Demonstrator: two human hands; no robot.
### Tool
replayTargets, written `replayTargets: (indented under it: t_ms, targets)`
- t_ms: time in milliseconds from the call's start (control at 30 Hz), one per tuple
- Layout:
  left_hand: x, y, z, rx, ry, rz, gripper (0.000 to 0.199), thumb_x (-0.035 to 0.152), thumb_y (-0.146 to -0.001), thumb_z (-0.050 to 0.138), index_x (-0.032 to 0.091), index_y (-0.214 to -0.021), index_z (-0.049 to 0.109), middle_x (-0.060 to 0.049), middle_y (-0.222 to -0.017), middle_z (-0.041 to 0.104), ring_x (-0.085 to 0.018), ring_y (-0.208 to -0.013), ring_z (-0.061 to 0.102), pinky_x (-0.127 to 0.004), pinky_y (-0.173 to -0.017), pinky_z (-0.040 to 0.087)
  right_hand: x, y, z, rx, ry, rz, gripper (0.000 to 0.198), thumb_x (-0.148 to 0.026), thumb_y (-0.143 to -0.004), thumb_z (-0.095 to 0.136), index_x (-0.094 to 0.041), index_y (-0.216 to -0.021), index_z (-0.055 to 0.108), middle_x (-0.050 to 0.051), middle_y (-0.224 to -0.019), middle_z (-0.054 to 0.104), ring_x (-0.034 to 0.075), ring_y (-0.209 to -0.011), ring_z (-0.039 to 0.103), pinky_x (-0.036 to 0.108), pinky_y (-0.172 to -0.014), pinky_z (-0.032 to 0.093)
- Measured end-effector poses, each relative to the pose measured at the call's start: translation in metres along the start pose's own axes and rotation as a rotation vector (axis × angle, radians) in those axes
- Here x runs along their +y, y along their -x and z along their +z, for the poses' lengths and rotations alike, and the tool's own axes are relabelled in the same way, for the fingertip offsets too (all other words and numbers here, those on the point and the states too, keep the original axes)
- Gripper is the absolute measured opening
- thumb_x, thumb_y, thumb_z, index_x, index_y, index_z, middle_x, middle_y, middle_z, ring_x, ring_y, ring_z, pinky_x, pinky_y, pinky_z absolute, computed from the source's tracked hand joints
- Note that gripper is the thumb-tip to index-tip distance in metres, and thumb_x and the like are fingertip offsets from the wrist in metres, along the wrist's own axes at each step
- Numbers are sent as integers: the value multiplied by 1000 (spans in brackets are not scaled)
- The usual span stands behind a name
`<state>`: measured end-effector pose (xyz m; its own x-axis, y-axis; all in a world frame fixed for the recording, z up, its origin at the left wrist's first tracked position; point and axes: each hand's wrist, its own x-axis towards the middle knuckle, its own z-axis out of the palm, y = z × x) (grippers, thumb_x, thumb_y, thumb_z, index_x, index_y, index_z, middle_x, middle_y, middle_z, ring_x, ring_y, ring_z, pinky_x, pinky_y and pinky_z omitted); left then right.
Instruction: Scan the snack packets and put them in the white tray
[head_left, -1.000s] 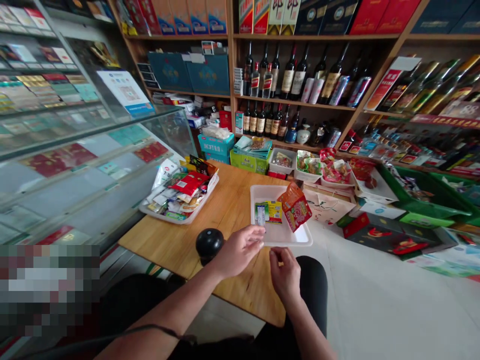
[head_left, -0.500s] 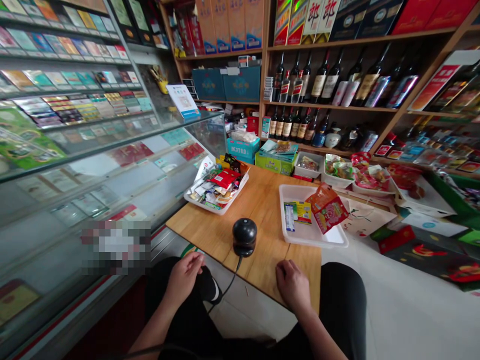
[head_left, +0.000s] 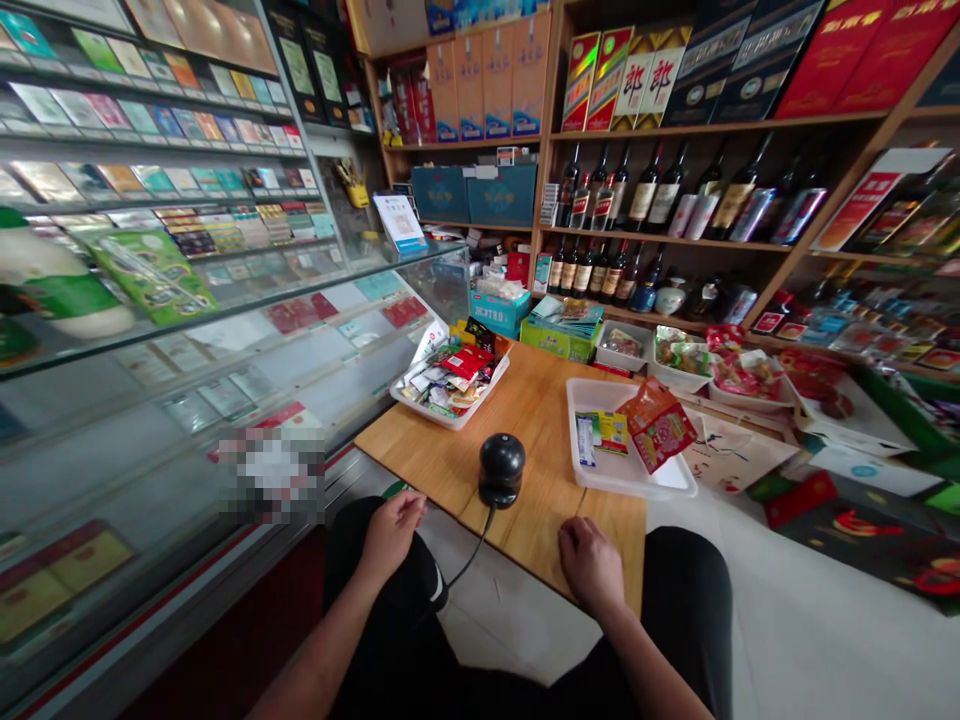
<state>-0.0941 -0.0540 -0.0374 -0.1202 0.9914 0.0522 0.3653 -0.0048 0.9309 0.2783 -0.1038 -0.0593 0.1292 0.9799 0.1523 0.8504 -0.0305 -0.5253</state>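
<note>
My left hand (head_left: 394, 532) hovers over my left knee, just off the table's near left edge. Its fingers are curled together and nothing shows in them. My right hand (head_left: 591, 565) rests on the wooden table (head_left: 532, 400) near its front right corner, loosely closed with no object visible. Between and beyond the hands stands a black round-headed device (head_left: 502, 470), like a desktop barcode scanner, with a cable running off the front edge. A white tray (head_left: 429, 412) heaped with small packets sits at the far left. On the right, a translucent tray (head_left: 637, 482) holds a red-orange bag (head_left: 658, 425) and a few flat packets (head_left: 602, 432).
A glass display counter (head_left: 247, 340) lined with small boxes runs along the left. Wooden shelves (head_left: 697, 240) with bottles and boxes stand behind the table. Snack trays (head_left: 684, 375), cartons and a dark gift box (head_left: 862, 530) line the right side. A blurred patch covers part of the counter.
The view has tilted up and turned slightly left, so everything sits lower and further right. Both hands keep nearly the same pose; the trays and black device have not moved on the table.
</note>
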Motion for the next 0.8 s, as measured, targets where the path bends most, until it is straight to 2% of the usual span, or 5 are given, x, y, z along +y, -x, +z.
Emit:
replayTargets:
  t_ms: [167, 333, 567, 700, 800]
  targets:
    - [50, -38, 14, 47, -125, 190, 30, 48, -92, 60, 22, -96, 72, -6, -87, 76, -23, -79, 71, -32, -76, 53, 0, 0, 1, 30, 17, -26, 25, -32, -101, 46, -21, -89, 65, 4, -91, 65, 17, -85, 61, 29, -72, 35]
    - [89, -93, 41, 51, -349, 351, 21, 36, -94, 57, 23, -92, 74, -7, -90, 77, -23, -80, 70, -33, -79, 50, -1, 0, 1, 50, 14, -37, 25, -31, -101, 45, -21, -89, 65, 4, -91, 65, 17, -86, 62, 28, -71, 37]
    - [97, -163, 76, 69, -577, 389, 15, 23, -90, 64, 19, -96, 77, -12, -101, 77, -26, -96, 68, -36, -91, 49, 1, -2, 2, 44, 15, -38, 25, -30, -102, 44, -21, -89, 63, 4, -89, 65, 17, -84, 63, 28, -73, 38]
    - [95, -188, 88, 107, -624, 368, 21, 22, -84, 70, 16, -103, 78, -15, -103, 75, -29, -101, 66, -38, -95, 48, 3, -5, 3, 43, 5, -49, 26, -31, -103, 44, -21, -87, 63, 4, -88, 64, 17, -83, 63, 28, -74, 39]
    - [94, -201, 91, 111, -631, 368, 18, 19, -85, 66, 16, -96, 80, -16, -98, 74, -28, -99, 66, -37, -93, 47, 3, -5, 3, 40, -1, -39, 27, -33, -103, 43, -21, -88, 63, 5, -88, 65, 18, -83, 63, 29, -74, 40]
